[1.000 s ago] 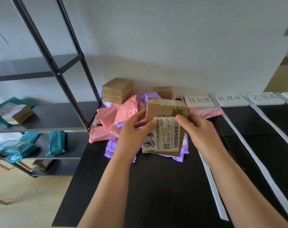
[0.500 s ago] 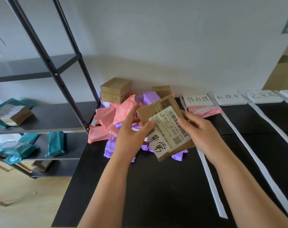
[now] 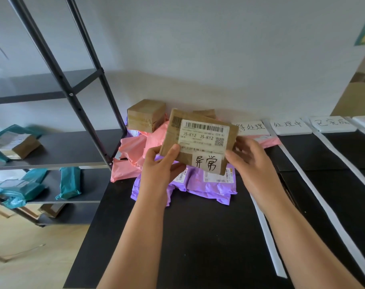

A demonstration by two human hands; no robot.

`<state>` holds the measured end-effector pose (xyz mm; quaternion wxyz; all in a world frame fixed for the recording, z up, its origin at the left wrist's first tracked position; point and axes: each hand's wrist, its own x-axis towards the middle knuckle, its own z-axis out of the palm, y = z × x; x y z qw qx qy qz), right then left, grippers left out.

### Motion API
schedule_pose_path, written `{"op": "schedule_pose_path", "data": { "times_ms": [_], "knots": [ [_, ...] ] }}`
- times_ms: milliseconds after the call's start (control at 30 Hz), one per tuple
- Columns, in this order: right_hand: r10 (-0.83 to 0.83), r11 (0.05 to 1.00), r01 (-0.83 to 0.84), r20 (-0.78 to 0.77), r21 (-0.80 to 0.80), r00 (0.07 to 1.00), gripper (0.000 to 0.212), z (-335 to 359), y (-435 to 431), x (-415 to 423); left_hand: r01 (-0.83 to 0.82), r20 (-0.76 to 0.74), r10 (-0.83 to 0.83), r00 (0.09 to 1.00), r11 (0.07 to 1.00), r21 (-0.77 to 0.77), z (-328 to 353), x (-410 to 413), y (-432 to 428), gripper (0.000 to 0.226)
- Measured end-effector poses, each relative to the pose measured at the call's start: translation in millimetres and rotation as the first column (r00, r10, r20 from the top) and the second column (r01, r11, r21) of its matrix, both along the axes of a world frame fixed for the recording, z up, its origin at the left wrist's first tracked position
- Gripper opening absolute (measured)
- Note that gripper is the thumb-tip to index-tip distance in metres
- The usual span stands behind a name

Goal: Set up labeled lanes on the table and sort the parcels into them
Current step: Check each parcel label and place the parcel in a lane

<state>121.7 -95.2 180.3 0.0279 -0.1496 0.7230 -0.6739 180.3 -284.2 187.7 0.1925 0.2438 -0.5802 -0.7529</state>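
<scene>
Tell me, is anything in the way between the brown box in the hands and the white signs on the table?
Nothing visible blocks it. The left hand and right hand hold the brown box above the pile. Toward the white signs, the black table shows only flat white strips, plus one pink parcel by the first sign.

Box [image 3: 198,140] now turned label-upright and lifted higher than before; left hand [image 3: 158,165] shifts to its lower-left corner, right hand [image 3: 248,161] to right edge.
</scene>
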Motion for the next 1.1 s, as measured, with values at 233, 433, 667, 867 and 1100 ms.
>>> {"op": "schedule_pose_path", "data": {
  "times_ms": [233,433,667,867,1100],
  "knots": [
    [0.177,0.983,-0.173,-0.073,0.059,0.981,0.040,6,1,4,-0.082,0.161,0.124,0.979,0.966,-0.246,0,1,-5,0.033],
    [0.189,0.976,-0.183,-0.036,0.114,0.981,0.062,4,4,1,-0.093,0.133,0.135,0.982,0.955,-0.283,6,5,-4,0.042],
    [0.146,0.989,-0.143,-0.052,0.047,0.988,0.057,5,4,-1,-0.073,0.024,0.086,0.996,0.939,-0.337,12,10,0,0.028],
    [0.160,0.986,-0.155,-0.083,0.061,0.984,0.061,8,5,-1,-0.076,-0.003,0.079,0.997,0.946,-0.315,17,13,0,0.041],
    [0.171,0.985,-0.169,-0.067,0.027,0.983,0.063,3,7,-4,-0.068,-0.031,0.062,0.998,0.946,-0.316,15,11,0,0.032]
  ]
}}
